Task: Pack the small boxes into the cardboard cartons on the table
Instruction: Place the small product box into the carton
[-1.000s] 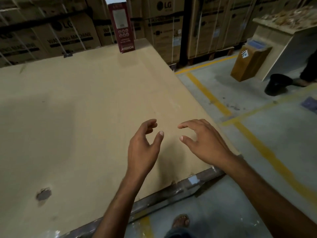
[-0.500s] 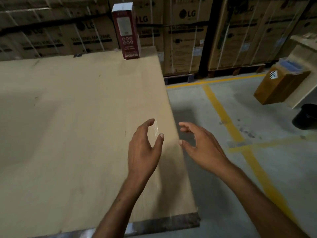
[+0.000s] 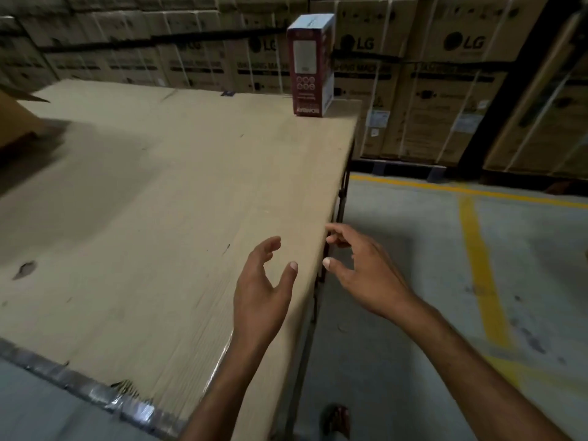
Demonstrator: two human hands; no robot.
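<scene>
Small box (image 3: 310, 65), beyond left grip (image 3: 261, 294), right grip (image 3: 366, 275)

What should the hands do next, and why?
Probably reach forward and take the red box. It stands upright, untouched, at the far right corner of the table. The left hand and right hand are both open and empty near the table's right edge, well short of it. Part of a carton shows at the far left, likely where the box goes.
</scene>
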